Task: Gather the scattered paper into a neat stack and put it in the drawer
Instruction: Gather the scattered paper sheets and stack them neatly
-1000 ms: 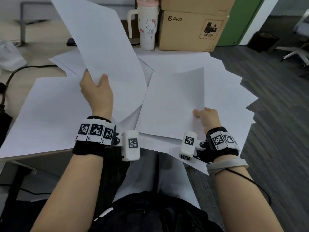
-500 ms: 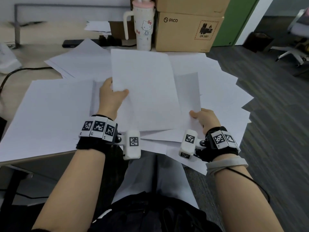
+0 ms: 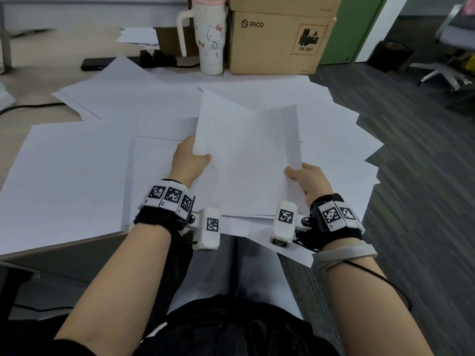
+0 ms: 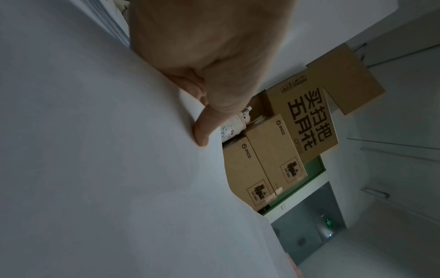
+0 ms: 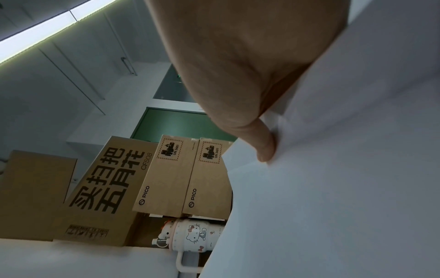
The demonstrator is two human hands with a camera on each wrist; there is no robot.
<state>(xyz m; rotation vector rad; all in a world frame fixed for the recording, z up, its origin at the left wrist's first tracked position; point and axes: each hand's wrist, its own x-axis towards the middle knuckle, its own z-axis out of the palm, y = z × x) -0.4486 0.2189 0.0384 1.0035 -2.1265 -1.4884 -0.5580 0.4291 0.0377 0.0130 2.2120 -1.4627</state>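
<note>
A small stack of white sheets (image 3: 246,155) is held just above the desk, between both hands. My left hand (image 3: 191,160) pinches its left edge, thumb on top, as the left wrist view also shows with the thumb (image 4: 202,129) on paper (image 4: 95,169). My right hand (image 3: 305,177) pinches the lower right corner; the right wrist view shows its thumb (image 5: 264,148) pressed on the sheets (image 5: 333,188). Several more loose white sheets (image 3: 77,170) lie scattered over the desk, and others (image 3: 341,140) fan past its right edge. No drawer is in view.
A Hello Kitty tumbler (image 3: 209,39) and stacked cardboard boxes (image 3: 277,42) stand at the back of the desk. A black cable (image 3: 30,107) runs at the left. A further small paper pile (image 3: 138,37) lies behind. Grey carpet (image 3: 424,201) and an office chair base (image 3: 442,75) are to the right.
My left hand has brought its raised sheet down and rightwards onto the sheet that my right hand holds. Both hands now pinch the combined sheets from either side.
</note>
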